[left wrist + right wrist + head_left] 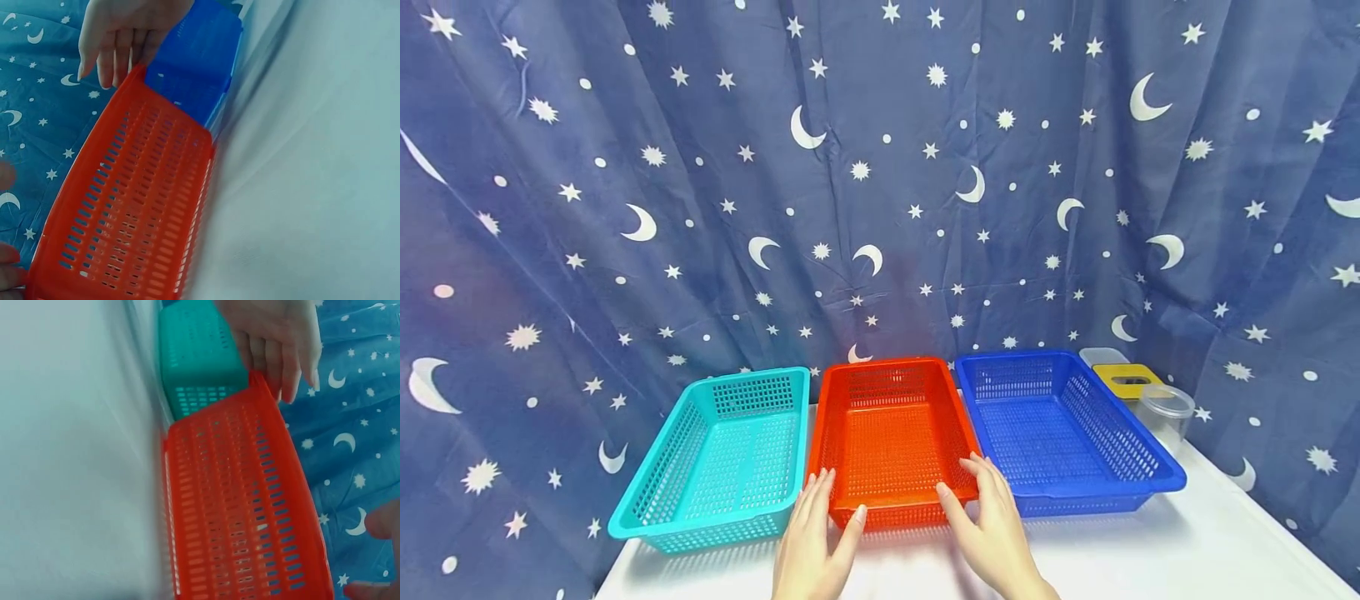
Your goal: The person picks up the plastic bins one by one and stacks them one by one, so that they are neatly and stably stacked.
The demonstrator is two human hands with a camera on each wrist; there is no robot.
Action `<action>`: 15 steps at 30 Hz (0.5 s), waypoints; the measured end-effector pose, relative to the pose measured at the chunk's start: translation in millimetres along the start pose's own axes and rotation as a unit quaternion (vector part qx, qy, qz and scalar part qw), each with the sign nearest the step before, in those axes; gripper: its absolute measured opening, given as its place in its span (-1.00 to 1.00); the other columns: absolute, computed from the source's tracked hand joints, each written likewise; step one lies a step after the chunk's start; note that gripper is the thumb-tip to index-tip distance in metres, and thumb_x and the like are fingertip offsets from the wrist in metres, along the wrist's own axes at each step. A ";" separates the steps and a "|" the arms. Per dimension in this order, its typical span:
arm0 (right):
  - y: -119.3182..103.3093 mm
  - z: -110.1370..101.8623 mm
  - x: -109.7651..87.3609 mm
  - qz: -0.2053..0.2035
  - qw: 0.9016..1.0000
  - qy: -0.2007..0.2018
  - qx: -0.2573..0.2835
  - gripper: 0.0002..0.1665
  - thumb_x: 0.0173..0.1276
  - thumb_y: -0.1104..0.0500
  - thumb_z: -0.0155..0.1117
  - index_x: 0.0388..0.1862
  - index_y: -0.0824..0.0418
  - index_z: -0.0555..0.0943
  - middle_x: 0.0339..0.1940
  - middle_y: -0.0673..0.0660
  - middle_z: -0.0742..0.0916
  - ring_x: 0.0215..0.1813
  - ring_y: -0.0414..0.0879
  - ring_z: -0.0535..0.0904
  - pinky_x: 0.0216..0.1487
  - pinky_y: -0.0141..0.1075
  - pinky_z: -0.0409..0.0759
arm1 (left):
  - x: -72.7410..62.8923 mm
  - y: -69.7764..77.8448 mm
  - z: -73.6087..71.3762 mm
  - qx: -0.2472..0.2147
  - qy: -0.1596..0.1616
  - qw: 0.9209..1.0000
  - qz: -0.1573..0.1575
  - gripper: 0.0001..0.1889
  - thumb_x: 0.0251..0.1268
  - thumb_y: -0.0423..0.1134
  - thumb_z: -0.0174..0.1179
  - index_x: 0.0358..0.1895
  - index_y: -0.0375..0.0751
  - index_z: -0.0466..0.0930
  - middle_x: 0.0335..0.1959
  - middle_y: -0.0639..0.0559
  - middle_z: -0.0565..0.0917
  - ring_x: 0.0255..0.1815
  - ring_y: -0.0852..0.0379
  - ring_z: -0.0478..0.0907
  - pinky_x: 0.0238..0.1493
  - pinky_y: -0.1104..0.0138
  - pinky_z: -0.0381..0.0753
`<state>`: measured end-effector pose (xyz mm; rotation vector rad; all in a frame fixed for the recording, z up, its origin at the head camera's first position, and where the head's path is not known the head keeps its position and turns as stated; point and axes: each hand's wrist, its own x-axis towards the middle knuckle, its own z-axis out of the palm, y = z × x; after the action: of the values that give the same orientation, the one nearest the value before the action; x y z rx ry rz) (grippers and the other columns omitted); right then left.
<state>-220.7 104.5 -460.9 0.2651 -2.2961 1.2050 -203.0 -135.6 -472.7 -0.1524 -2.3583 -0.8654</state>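
Note:
A red plastic basket point(891, 433) with perforated sides stands in the middle of the table, its inside bare. My left hand point(815, 537) is at its near left corner, fingers fairly straight along the outer side and thumb near the front rim. At the near right corner is my right hand point(988, 529), fingers extended over the rim and thumb by the front edge. The left wrist view shows the basket's front wall point(125, 212) and the right hand point(131, 40) at its far corner. Mirroring this, the right wrist view has the left hand point(278, 347) beside the rim.
A turquoise basket point(741, 467) stands to the left and a blue basket point(1037, 425) to the right, both close beside the red one. Beyond the blue basket are a yellow piece with a slot point(1138, 372) and a clear plastic tub point(1167, 408). A starry curtain point(880, 167) hangs behind.

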 end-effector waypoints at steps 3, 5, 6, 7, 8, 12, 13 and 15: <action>-2.6 2.3 -11.6 0.023 1.000 0.015 0.010 -0.38 0.44 -0.08 0.37 0.29 0.28 0.54 0.45 0.27 0.51 0.49 0.28 0.32 0.37 0.31 0.29 | -12.3 -0.7 -0.9 -0.011 0.032 0.999 -0.036 -0.35 0.40 0.05 0.30 0.43 -0.22 0.47 0.45 -0.03 0.47 0.51 -0.08 0.32 0.48 0.21 0.21; -5.4 2.3 -17.2 0.045 0.998 0.031 0.022 -0.41 0.42 -0.07 0.40 0.27 0.25 0.57 0.42 0.23 0.55 0.44 0.24 0.40 0.34 0.25 0.37 | -18.6 0.1 -1.2 -0.021 0.048 0.996 -0.067 -0.37 0.41 0.00 0.30 0.44 -0.23 0.47 0.46 -0.06 0.46 0.50 -0.09 0.32 0.45 0.14 0.28; -6.8 1.9 -19.2 0.057 0.997 0.039 0.026 -0.42 0.41 -0.06 0.42 0.25 0.24 0.58 0.40 0.21 0.57 0.41 0.22 0.45 0.32 0.20 0.41 | -21.0 0.7 -1.3 -0.027 0.054 0.995 -0.081 -0.37 0.41 -0.03 0.30 0.44 -0.25 0.46 0.47 -0.09 0.45 0.49 -0.12 0.33 0.43 0.07 0.31; -7.9 1.4 -21.0 0.067 0.996 0.048 0.035 -0.43 0.40 -0.04 0.43 0.24 0.23 0.58 0.38 0.21 0.59 0.39 0.20 0.48 0.34 0.05 0.46 | -23.3 1.5 -0.3 -0.031 0.062 0.993 -0.092 -0.37 0.40 -0.05 0.31 0.44 -0.27 0.46 0.46 -0.13 0.45 0.46 -0.16 0.37 0.38 -0.02 0.37; -8.5 0.9 -22.3 0.077 0.994 0.059 0.044 -0.44 0.38 0.00 0.45 0.24 0.25 0.59 0.36 0.21 0.61 0.36 0.18 0.50 0.33 -0.11 0.49 | -25.2 2.6 1.0 -0.036 0.071 0.991 -0.104 -0.37 0.38 -0.07 0.32 0.43 -0.29 0.46 0.45 -0.15 0.46 0.43 -0.19 0.40 0.33 -0.09 0.41; -7.8 -1.8 -26.1 0.134 0.986 0.062 0.080 -0.37 0.41 0.04 0.43 0.32 0.34 0.52 0.34 0.31 0.60 0.34 0.21 0.53 0.30 -0.25 0.50 | -30.7 7.4 6.4 -0.057 0.104 0.983 -0.141 -0.35 0.29 -0.14 0.40 0.40 -0.32 0.48 0.40 -0.20 0.51 0.30 -0.24 0.53 0.27 -0.05 0.50; -6.3 -1.6 -26.5 0.150 0.982 0.061 0.095 -0.34 0.41 0.05 0.42 0.34 0.38 0.49 0.33 0.35 0.59 0.34 0.24 0.53 0.30 -0.24 0.49 | -31.3 8.1 7.5 -0.067 0.107 0.981 -0.150 -0.35 0.28 -0.16 0.41 0.40 -0.34 0.48 0.37 -0.24 0.53 0.27 -0.26 0.56 0.24 -0.04 0.53; -3.1 -1.1 -26.6 0.181 0.975 0.050 0.118 -0.29 0.45 0.05 0.38 0.39 0.45 0.42 0.33 0.44 0.57 0.34 0.31 0.51 0.29 -0.02 0.47 | -31.5 8.3 8.2 -0.092 0.095 0.975 -0.176 -0.36 0.31 -0.18 0.40 0.39 -0.38 0.47 0.32 -0.31 0.55 0.25 -0.28 0.57 0.22 0.00 0.55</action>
<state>-196.7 101.7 -472.5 -0.1369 -2.1718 1.6351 -179.4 -121.0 -491.5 0.2733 -2.1553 -1.2099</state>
